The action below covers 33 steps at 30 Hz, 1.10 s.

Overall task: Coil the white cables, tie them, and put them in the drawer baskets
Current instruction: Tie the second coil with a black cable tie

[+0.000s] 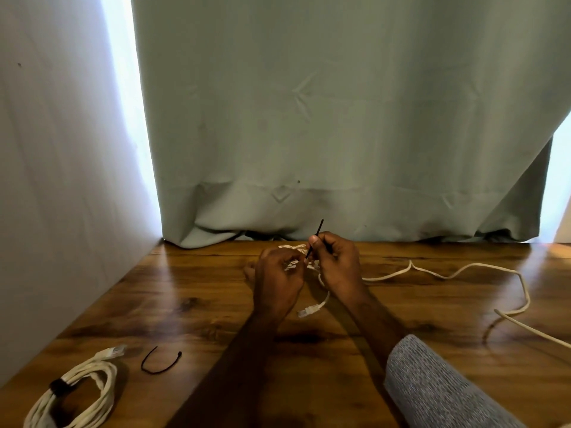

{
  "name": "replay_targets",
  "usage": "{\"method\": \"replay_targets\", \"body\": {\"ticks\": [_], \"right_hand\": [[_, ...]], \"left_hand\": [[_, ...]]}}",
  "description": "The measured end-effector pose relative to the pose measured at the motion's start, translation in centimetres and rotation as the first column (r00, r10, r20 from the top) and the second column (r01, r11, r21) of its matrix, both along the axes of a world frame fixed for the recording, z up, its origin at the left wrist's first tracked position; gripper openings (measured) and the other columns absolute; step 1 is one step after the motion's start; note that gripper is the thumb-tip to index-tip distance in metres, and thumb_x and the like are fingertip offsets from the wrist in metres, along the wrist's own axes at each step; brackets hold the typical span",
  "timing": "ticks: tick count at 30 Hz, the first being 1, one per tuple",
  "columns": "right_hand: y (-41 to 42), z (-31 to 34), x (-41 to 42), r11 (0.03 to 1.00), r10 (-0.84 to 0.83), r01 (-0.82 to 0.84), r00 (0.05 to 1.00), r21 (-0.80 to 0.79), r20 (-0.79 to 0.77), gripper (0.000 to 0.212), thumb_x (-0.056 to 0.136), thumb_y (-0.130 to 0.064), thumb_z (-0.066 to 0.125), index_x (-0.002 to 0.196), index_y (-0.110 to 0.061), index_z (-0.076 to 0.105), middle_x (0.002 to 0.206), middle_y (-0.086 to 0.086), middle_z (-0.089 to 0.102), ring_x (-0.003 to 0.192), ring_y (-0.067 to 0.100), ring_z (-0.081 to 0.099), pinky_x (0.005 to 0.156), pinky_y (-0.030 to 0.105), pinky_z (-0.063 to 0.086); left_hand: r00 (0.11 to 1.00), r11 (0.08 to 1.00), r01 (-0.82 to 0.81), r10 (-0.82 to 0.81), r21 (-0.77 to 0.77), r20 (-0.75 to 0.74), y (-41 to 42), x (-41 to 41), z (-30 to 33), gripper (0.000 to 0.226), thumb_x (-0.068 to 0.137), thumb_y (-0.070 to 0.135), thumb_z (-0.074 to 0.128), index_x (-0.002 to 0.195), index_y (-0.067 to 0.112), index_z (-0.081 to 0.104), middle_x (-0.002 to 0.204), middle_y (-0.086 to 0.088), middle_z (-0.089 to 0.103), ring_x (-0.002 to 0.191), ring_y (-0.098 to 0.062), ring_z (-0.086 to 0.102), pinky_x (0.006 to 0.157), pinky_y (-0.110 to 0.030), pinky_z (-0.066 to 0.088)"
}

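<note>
curtain (340, 118): grey-green, hangs behind the table, hem bunched on the far edge.
table (185, 304): glossy wood, bears everything below.
sleeve (438, 387): grey knit, on the right forearm.
tied coil (74, 393): white cable, finished, black band around it, plug end up; near left corner, well apart from the hands. no drawer baskets in view.
loose cable (482, 268): white, trails from the hands out to the right edge; looks like a separate length still to coil.
left hand (278, 279): closed around a small white bundle (292, 264), mostly hidden by the fingers.
right hand (338, 264): thumb and finger pinched on a black tie (315, 239), tip pointing up and away.
plug (309, 311): hangs just below the hands.
spare tie (160, 361): black, curved, lies beside the tied coil.

step in hand, judged: binding the bundle. do well: hold the loops flat and squeezed with the left hand, pass the tie around every strand, keep the plug tail outside the wrap, cinch snug without kinking.
</note>
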State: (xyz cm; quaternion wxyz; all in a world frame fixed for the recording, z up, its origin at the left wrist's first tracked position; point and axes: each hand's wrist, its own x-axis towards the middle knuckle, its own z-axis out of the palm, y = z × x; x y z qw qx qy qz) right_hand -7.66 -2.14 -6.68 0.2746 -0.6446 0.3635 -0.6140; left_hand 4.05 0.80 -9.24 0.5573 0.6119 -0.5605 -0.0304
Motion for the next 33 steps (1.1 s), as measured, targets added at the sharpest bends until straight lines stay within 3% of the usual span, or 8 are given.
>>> {"method": "replay_targets", "body": {"ticks": [5, 9, 18, 23, 27, 29, 33], "right_hand": [[0.1, -0.1, 0.2, 0.999, 0.022, -0.021, 1.000, 0.049, -0.012, 0.023, 0.100, -0.018, 0.060, 0.082, -0.011, 0.072, 0.069, 0.004, 0.071, 0.066, 0.010, 0.068, 0.064, 0.020, 0.054], [0.2, -0.1, 0.1, 0.998, 0.038, -0.037, 0.999, 0.047, -0.017, 0.023, 0.099, -0.016, 0.060, 0.083, -0.007, 0.073, 0.069, 0.002, 0.072, 0.063, 0.006, 0.068, 0.062, 0.013, 0.050], [0.3, -0.1, -0.2, 0.996, 0.081, -0.081, 0.996, 0.026, -0.030, 0.021, 0.099, -0.016, 0.061, 0.086, -0.006, 0.075, 0.073, 0.002, 0.073, 0.068, 0.007, 0.069, 0.064, 0.013, 0.050], [0.3, 0.5, -0.3, 0.988, 0.154, -0.155, 0.988, -0.019, -0.028, 0.017, 0.097, -0.015, 0.065, 0.088, -0.008, 0.078, 0.078, 0.004, 0.075, 0.077, 0.016, 0.072, 0.072, 0.026, 0.057], [0.2, 0.2, -0.5, 0.977, 0.166, -0.185, 0.971, -0.103, -0.170, 0.008, 0.092, -0.021, 0.072, 0.097, -0.017, 0.077, 0.088, -0.005, 0.075, 0.087, 0.009, 0.070, 0.075, 0.025, 0.056], [-0.2, -0.2, -0.7, 0.976, 0.099, -0.151, 0.951, -0.159, -0.292, 0.021, 0.089, -0.029, 0.076, 0.109, -0.022, 0.075, 0.098, -0.011, 0.074, 0.094, 0.007, 0.067, 0.081, 0.025, 0.054], [-1.1, -0.9, -0.8, 0.970, -0.028, -0.092, 0.877, -0.226, -0.479, 0.030, 0.092, -0.045, 0.067, 0.118, -0.032, 0.069, 0.114, -0.016, 0.070, 0.107, 0.003, 0.060, 0.094, 0.035, 0.049]], "left_hand": [[0.999, 0.999, -0.006, 0.004, 0.039, 0.052, 0.1, 0.3, -0.1, 0.022, 0.088, 0.041, 0.069, 0.108, 0.033, 0.072, 0.121, 0.011, 0.064, 0.123, -0.009, 0.045, 0.106, -0.037, 0.019], [0.998, 0.999, -0.008, 0.005, 0.053, 0.058, 0.7, 0.1, 0.2, 0.022, 0.090, 0.036, 0.069, 0.112, 0.031, 0.071, 0.122, 0.009, 0.065, 0.125, -0.011, 0.043, 0.108, -0.040, 0.022], [0.991, 0.999, -0.009, 0.004, 0.032, 0.133, 0.4, 0.2, 0.1, 0.023, 0.092, 0.035, 0.066, 0.114, 0.032, 0.070, 0.123, 0.010, 0.066, 0.126, -0.012, 0.047, 0.108, -0.040, 0.019], [0.990, 0.997, -0.022, 0.032, -0.076, 0.138, 0.2, 0.5, 0.1, 0.016, 0.092, 0.033, 0.066, 0.107, 0.032, 0.072, 0.109, 0.011, 0.071, 0.113, -0.012, 0.056, 0.102, -0.047, 0.031], [1.000, 0.995, 0.023, -0.025, -0.093, -0.019, 0.0, 1.2, 0.1, 0.011, 0.090, 0.037, 0.063, 0.093, 0.033, 0.072, 0.097, 0.016, 0.071, 0.100, -0.007, 0.063, 0.096, -0.049, 0.044], [0.976, 0.989, 0.062, -0.088, -0.132, -0.201, 0.1, 1.5, 0.5, 0.004, 0.087, 0.031, 0.067, 0.085, 0.034, 0.070, 0.086, 0.019, 0.069, 0.089, -0.004, 0.065, 0.086, -0.048, 0.054], [0.884, 0.984, 0.060, -0.129, -0.165, -0.449, -0.5, 2.4, 1.3, 0.005, 0.078, 0.027, 0.069, 0.075, 0.023, 0.071, 0.075, 0.004, 0.072, 0.077, -0.020, 0.069, 0.075, -0.052, 0.058]]}}
